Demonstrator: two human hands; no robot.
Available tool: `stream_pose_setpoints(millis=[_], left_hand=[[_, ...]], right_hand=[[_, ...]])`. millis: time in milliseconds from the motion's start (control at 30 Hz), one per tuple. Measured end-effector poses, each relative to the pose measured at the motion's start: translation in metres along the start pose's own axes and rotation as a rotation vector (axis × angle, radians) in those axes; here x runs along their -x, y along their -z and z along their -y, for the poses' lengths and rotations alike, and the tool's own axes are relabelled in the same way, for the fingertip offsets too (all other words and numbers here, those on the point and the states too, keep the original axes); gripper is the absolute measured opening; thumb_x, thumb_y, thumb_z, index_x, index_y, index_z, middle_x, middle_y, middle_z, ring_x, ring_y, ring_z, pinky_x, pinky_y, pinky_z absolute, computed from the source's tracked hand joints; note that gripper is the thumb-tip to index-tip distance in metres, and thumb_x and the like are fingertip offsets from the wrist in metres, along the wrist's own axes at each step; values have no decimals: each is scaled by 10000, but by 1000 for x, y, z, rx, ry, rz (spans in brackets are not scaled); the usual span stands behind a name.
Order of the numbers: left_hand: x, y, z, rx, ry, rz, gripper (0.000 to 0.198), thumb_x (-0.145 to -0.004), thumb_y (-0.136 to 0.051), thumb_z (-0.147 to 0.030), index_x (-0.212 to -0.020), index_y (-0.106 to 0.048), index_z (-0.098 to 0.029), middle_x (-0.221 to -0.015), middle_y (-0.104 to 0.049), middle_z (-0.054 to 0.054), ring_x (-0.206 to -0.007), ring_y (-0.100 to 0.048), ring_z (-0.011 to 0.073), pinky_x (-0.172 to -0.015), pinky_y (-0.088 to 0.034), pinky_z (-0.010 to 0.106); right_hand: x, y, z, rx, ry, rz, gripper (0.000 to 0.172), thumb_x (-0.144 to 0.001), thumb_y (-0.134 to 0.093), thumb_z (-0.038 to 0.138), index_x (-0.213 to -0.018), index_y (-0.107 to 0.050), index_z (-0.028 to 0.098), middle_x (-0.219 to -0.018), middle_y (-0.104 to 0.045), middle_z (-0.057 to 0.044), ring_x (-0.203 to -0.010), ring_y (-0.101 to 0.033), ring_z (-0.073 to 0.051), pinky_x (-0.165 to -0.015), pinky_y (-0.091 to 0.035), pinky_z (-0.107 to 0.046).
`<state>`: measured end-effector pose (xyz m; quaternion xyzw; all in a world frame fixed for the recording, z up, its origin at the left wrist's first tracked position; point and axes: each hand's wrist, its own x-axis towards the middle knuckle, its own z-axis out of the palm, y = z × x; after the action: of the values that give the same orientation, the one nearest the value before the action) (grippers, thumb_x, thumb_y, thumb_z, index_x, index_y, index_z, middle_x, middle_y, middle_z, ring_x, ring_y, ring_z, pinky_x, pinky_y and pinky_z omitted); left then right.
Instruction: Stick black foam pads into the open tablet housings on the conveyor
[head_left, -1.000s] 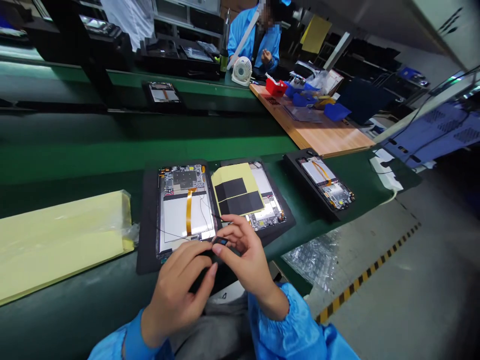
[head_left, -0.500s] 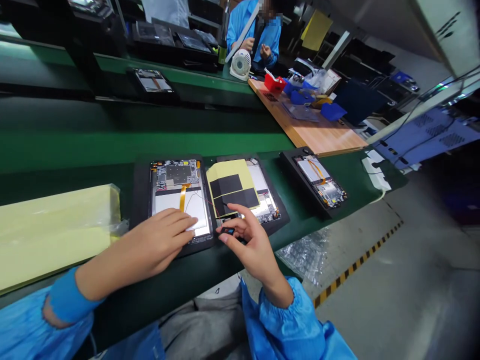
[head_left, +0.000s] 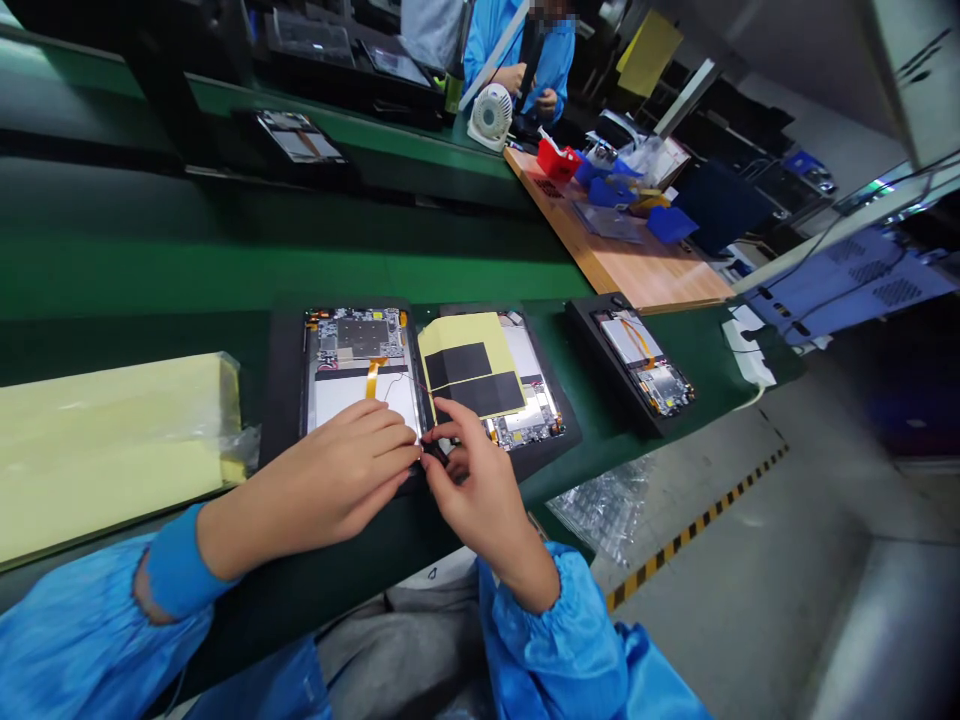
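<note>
Fingers (head_left: 454, 425) of right hand (head_left: 480, 495) pinching small black part (head_left: 435, 453) at lower edge of open tablet (head_left: 360, 395); left hand (head_left: 322, 480) just beside, grip unclear. Tablet lying in black tray (head_left: 281, 400); farther off, red box (head_left: 557, 160) on wooden surface (head_left: 622, 265).

The open tablet (head_left: 358, 400) showed a dull metal shield (head_left: 362, 338) over its circuit board, and a glossy amber flex cable (head_left: 372, 378) lay across a smooth, pale panel. The small black part (head_left: 435, 452) at its near edge was too small to judge. On the next tablet (head_left: 536, 425) sat a matt yellow paper sheet (head_left: 457, 340) carrying matt black pads (head_left: 480, 382). To the left, a yellow paper stack (head_left: 112, 450) lay in crinkled clear plastic (head_left: 241, 445). The conveyor belt (head_left: 225, 270) was smooth, satiny green, the far desk (head_left: 622, 255) was varnished wood, and the sleeves (head_left: 540, 640) were shiny blue cloth.
</note>
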<state>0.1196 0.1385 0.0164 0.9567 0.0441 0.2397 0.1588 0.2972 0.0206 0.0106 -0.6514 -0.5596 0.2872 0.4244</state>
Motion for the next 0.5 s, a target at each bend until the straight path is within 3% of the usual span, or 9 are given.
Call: stream_pose_setpoints(millis=[167, 367, 433, 500], left_hand=[[2, -3, 1, 75, 63, 20, 264, -1048, -459, -150, -1012, -720, -140, -923, -696, 80, -872, -604, 238, -868, -495, 433], [2, -6, -8, 166, 169, -16, 195, -977, -492, -158, -1018, -682, -162, -936, -686, 68, -903, -599, 233, -887, -481, 435], [4, -9, -8, 171, 176, -26, 204, -991, -480, -157, -1008, -683, -175, -957, -685, 73, -919, -597, 233, -870, -480, 418], [7, -12, -8, 164, 160, -26, 222, -1011, -467, -153, -984, -686, -182, -961, -677, 75, -918, -595, 230, -850, -476, 404]], right_hand=[[1, -10, 0, 109, 0, -10, 607, -896, -563, 69, -1482, -502, 218, -1226, -703, -108, -686, -649, -136, -740, -605, -336], [10, -4, 5, -316, -234, 91, 928, -860, -720, 132, -1639, -259, 337, -1416, -634, -124, -843, -763, -156, -860, -654, -367], [12, 1, 3, -454, -261, 122, 860, -892, -711, 172, -1621, -285, 335, -1437, -630, -131, -904, -783, -165, -903, -651, -368], [12, 3, 0, -515, -274, 122, 771, -914, -702, 210, -1586, -340, 321, -1401, -651, -126, -857, -782, -155, -848, -653, -344]])
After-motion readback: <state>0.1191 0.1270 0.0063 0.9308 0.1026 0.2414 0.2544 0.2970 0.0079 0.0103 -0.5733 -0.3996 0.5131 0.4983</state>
